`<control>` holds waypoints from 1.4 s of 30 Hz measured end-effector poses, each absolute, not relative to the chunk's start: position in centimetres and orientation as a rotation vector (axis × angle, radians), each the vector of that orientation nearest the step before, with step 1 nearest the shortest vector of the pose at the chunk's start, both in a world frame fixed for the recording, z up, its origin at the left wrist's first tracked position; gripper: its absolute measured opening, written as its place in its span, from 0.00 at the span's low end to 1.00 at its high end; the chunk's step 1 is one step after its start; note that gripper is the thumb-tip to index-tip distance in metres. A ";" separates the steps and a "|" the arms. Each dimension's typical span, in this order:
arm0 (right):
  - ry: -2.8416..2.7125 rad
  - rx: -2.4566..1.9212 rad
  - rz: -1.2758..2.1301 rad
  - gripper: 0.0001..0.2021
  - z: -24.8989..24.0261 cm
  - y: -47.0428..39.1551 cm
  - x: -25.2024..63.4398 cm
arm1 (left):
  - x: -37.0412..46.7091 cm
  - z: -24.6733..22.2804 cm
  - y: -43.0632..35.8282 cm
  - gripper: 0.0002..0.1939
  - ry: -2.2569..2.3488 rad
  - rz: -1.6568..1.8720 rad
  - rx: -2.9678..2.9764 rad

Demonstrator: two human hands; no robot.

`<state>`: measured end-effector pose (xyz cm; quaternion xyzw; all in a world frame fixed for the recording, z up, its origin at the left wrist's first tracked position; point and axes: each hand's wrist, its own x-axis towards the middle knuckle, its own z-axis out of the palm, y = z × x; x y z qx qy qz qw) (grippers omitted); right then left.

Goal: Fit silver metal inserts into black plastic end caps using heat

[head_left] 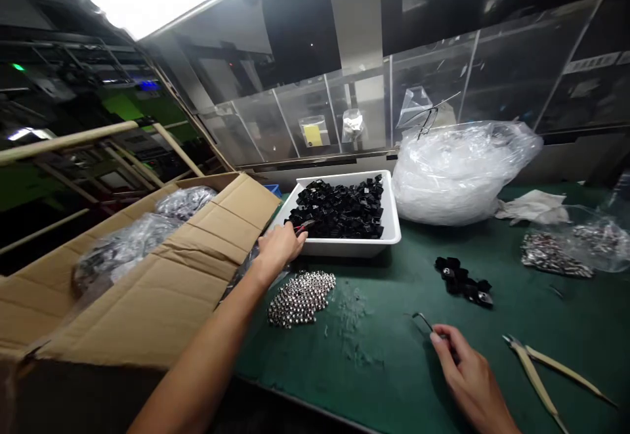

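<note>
My left hand [280, 245] is at the near left corner of a white tray [339, 247] heaped with small black plastic parts [344, 207]. Its closed fingers are around a small red-and-dark tool [304, 226] with a pointed end; most of it is hidden, so its exact kind is unclear. Low over the green mat, my right hand [467, 371] pinches a thin dark rod with a bent end, like a hex key [424, 320]. Beyond that hand lie several black parts [462, 282] in a cluster, some showing metal pieces. A pile of shiny metal nuts [301, 299] lies below my left wrist.
Yellow-handled pliers [534, 368] lie at right. Behind are a large clear plastic bag [453, 178], crumpled white paper [534, 207] and a pile of metal pieces [554, 255]. An open cardboard box [162, 289] with bagged parts stands left. Clear scraps [357, 319] litter the mat.
</note>
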<state>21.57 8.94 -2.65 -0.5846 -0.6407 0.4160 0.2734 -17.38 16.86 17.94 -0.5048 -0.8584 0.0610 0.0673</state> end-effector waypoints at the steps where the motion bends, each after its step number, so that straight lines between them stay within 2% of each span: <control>1: -1.733 -1.583 1.123 0.20 -2.4 9.0 21.5 | -17.8 17.8 15.8 0.31 -2.608 0.208 -1.521; 6: -1.905 -1.437 0.908 0.17 0.4 9.8 18.4 | -19.5 14.6 9.2 0.29 -2.728 0.315 -1.519; 11: -2.219 -1.079 0.852 0.15 3.8 12.7 9.8 | -19.3 10.6 3.9 0.30 -2.785 0.214 -1.384; 17: -2.511 -0.813 0.767 0.15 4.8 16.6 -1.1 | -19.1 5.2 -1.3 0.26 -2.676 -0.214 -1.217; 21: -2.654 -0.793 0.660 0.17 4.7 18.2 -5.7 | -19.3 0.7 -3.8 0.24 -2.573 -0.617 -1.137; 24: -2.729 -0.811 0.561 0.17 4.5 19.0 -7.8 | -19.2 -1.4 -4.5 0.23 -2.532 -0.752 -1.097; 33: -2.817 -0.773 0.367 0.16 4.0 20.0 -9.7 | -19.2 -2.7 -4.4 0.21 -2.386 -0.868 -1.101; 42: -2.779 -0.745 0.329 0.17 3.4 19.6 -9.3 | -19.2 -2.7 -4.3 0.21 -2.401 -0.864 -1.105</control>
